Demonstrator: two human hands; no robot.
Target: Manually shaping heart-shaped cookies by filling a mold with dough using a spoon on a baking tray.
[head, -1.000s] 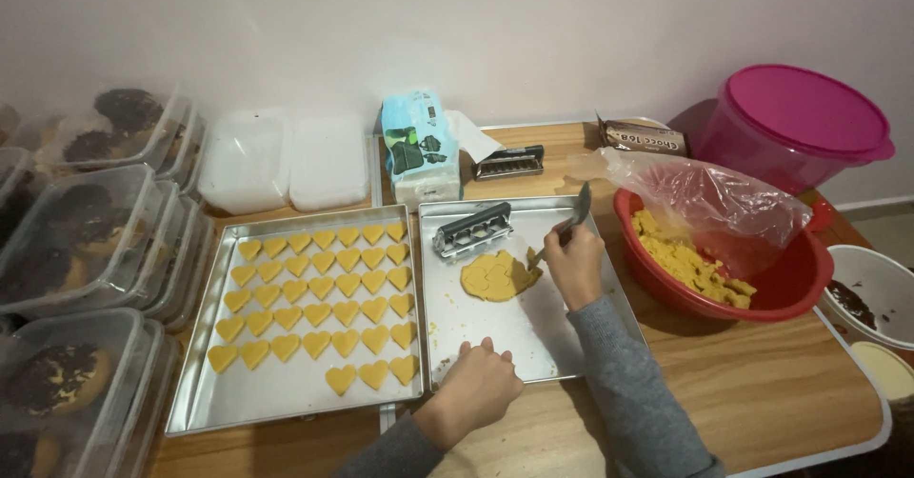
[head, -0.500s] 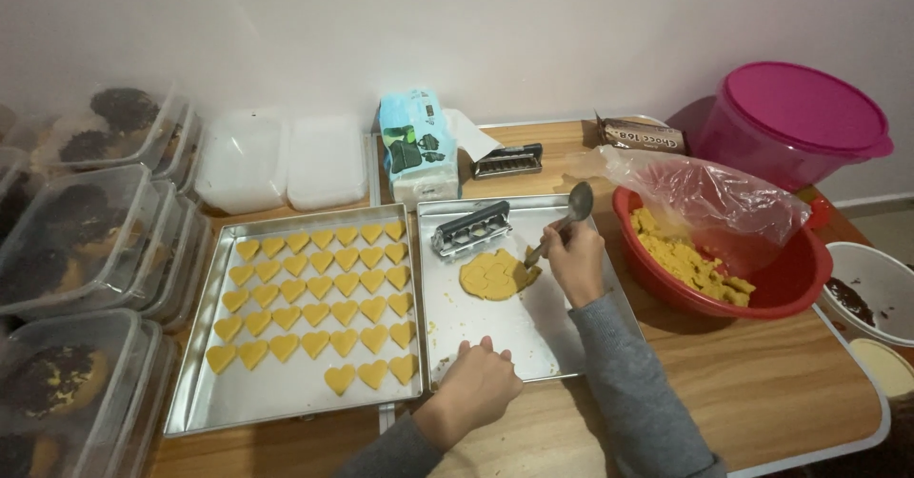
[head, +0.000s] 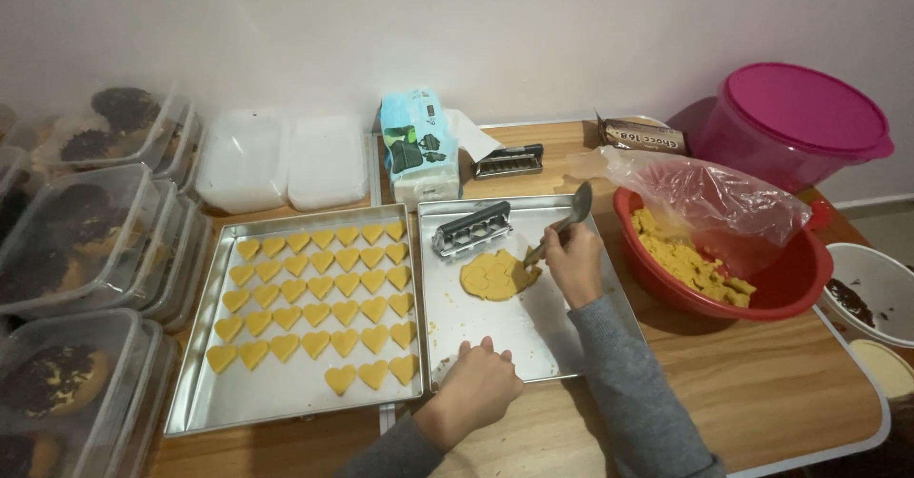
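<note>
My right hand [head: 574,261] grips a metal spoon [head: 564,226] by its handle, bowl end pointing up and away, with the low end touching a flat round of yellow dough [head: 493,275] marked with heart shapes. The dough lies on the right metal tray [head: 533,335]. My left hand [head: 479,381] rests, fingers curled, on that tray's near edge. A metal cutter with a dark handle [head: 470,230] lies on the tray behind the dough. The left tray [head: 195,397] carries several rows of yellow heart-shaped cookies [head: 319,297].
A red bowl [head: 795,283] of yellow dough pieces with a clear plastic bag [head: 709,197] stands right. Behind it is a pink lidded tub [head: 795,121]. A tissue pack [head: 414,145], white lidded boxes [head: 286,159] and stacked clear containers of dark cookies [head: 71,249] line the back and left.
The right hand has tilted the spoon and brought its low end against the dough round's right edge. The left hand stays on the tray's near edge.
</note>
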